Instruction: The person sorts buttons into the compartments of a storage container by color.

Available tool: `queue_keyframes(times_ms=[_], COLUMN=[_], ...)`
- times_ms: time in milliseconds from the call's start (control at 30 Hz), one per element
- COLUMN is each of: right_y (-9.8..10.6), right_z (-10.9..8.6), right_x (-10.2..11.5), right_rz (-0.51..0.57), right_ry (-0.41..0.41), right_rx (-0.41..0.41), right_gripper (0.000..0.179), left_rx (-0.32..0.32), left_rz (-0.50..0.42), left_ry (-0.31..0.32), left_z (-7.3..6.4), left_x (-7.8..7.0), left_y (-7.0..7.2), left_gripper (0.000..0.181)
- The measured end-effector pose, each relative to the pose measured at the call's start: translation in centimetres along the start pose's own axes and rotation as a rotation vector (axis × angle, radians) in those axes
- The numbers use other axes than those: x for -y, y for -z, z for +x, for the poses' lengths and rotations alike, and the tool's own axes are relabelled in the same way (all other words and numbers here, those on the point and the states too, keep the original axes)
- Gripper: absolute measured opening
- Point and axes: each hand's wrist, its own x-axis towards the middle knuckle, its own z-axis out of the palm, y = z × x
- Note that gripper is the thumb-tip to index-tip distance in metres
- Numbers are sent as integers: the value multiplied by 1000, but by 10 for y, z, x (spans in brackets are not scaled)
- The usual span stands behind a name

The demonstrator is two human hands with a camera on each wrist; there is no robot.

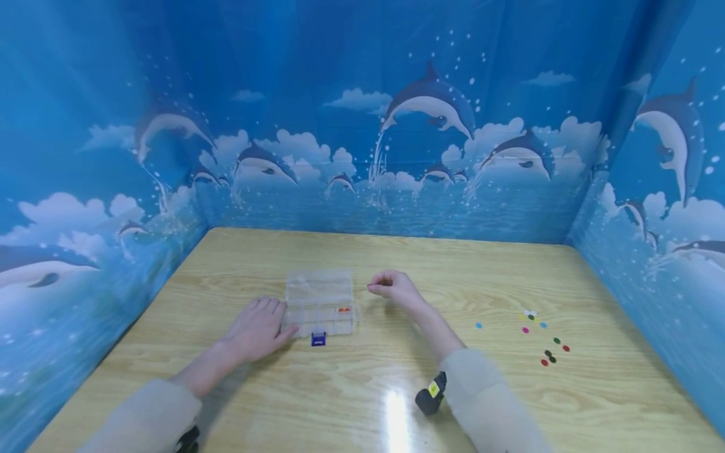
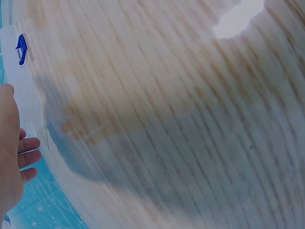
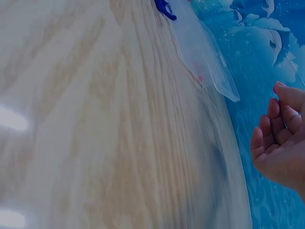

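A clear plastic compartment box (image 1: 308,328) lies with its lid (image 1: 319,286) raised at the back. Its blue latch (image 1: 318,339) shows at the front edge. Orange-red pieces (image 1: 343,309) lie in a compartment on the right. My left hand (image 1: 259,327) rests against the box's left side, fingers extended and thumb at the front corner; the left wrist view catches the hand (image 2: 12,152) at its edge. To the right of the lid, my right hand (image 1: 396,289) pinches a small red disc (image 3: 275,89) between thumb and forefinger, above the table.
Several small coloured discs (image 1: 525,330) lie scattered on the wooden table (image 1: 351,396) at the right, with a lone blue disc (image 1: 478,326) nearer my right forearm. A blue dolphin-print curtain (image 1: 317,207) encloses the table's back and sides.
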Motion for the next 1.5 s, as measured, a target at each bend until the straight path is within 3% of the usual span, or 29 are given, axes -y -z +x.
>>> queue_keyframes(times_ms=[433,667,900,1267,1500], right_y=[-34,-43,-61,-83,-95], right_z=[3,-11,8,17,24], right_x=[12,43,29,34,36], right_rz=[-22,15,22,-52,-66], right_ry=[75,106,108,124,184], right_rx=[65,140,193,164,125], right_gripper=[10,13,15,10,8], left_rx=[4,1,7,17,23], left_rz=[-2,-11,-14,-27,-21], left_ry=[2,7,10,14,5], left_z=[0,0,0,1,1], left_x=[0,1,2,0,0], left_y=[-1,-1,0,3,1], left_gripper=[50,50,51,50,48])
